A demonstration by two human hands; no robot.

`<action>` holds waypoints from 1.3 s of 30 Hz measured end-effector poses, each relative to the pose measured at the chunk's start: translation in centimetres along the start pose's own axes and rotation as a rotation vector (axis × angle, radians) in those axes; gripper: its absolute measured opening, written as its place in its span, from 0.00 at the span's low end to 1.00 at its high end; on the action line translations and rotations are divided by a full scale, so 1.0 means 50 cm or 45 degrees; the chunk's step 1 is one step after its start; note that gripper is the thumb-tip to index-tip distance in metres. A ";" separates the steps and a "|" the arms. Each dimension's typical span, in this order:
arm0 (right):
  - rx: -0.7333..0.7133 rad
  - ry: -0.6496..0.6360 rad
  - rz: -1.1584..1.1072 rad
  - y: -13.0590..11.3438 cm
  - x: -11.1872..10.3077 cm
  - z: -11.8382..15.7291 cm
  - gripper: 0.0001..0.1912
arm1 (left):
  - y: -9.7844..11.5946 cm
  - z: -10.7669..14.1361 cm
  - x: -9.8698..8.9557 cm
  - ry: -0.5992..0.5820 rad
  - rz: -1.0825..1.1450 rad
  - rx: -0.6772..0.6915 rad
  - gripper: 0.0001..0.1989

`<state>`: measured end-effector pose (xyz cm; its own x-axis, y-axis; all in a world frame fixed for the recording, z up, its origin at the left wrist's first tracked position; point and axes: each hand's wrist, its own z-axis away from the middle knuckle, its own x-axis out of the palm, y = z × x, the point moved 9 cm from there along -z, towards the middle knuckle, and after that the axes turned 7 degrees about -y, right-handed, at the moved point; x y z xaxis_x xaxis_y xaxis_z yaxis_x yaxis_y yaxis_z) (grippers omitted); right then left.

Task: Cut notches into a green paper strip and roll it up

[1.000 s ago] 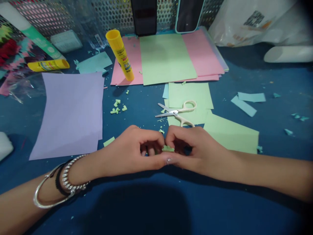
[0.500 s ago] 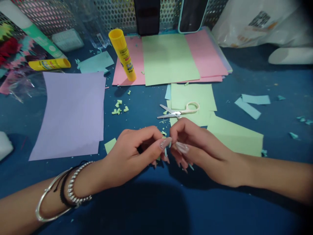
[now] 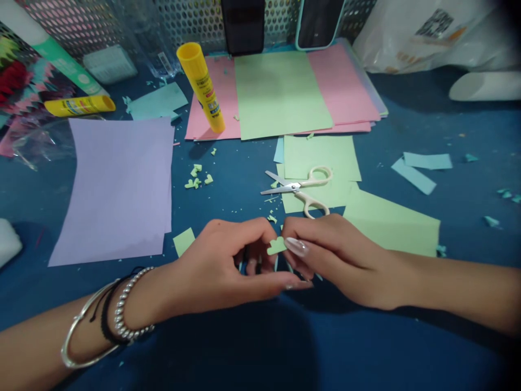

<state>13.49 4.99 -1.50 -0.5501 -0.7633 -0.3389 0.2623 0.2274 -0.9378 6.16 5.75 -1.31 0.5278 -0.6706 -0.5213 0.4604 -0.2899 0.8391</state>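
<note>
At the far left a yellow glue stick [image 3: 80,105] lies on its side on the blue desk [image 3: 468,228], just above a large lavender sheet [image 3: 120,187]. A second, capless glue stick [image 3: 201,87] stands tilted on the edge of the pink paper [image 3: 344,89], beside a green sheet [image 3: 280,95] laid over that stack. Below it, a few tiny green scraps [image 3: 197,178] are scattered on the bare desk.

The left hand [image 3: 222,266] (bangles and a bead bracelet at the wrist) meets the right one at the middle of the view, low over the desk. Its fingers [image 3: 260,231] are curled closed, the tips pinching a small green paper cutout [image 3: 277,246] with a lobed edge. The right hand [image 3: 334,255] pinches the same cutout from the other side, its fingers [image 3: 296,245] closed on it, long nails showing. The cutout is held between the two hands, just above the desk surface.

Just beyond the hands, white-handled scissors [image 3: 299,190] lie partly open on loose green sheets [image 3: 321,160], one handle loop nearly touching the right hand. Farther right, pale blue strips [image 3: 421,168] lie well apart from everything else.
</note>
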 end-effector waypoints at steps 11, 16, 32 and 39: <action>-0.051 -0.036 0.021 -0.003 0.007 0.001 0.10 | -0.004 0.001 0.011 -0.085 -0.030 0.038 0.11; -0.031 -0.034 -0.021 0.000 0.008 0.004 0.10 | 0.006 0.003 0.006 -0.043 -0.073 0.088 0.08; -0.026 -0.047 -0.124 0.000 0.009 -0.002 0.11 | 0.008 0.002 -0.001 -0.005 -0.079 0.084 0.11; -0.042 -0.009 -0.164 0.004 0.009 0.000 0.08 | 0.006 0.004 -0.009 0.070 -0.016 0.068 0.12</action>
<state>13.29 4.70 -1.86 -0.5720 -0.7916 -0.2151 0.1635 0.1469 -0.9755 5.92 5.85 -0.78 0.5611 -0.6289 -0.5383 0.4290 -0.3353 0.8388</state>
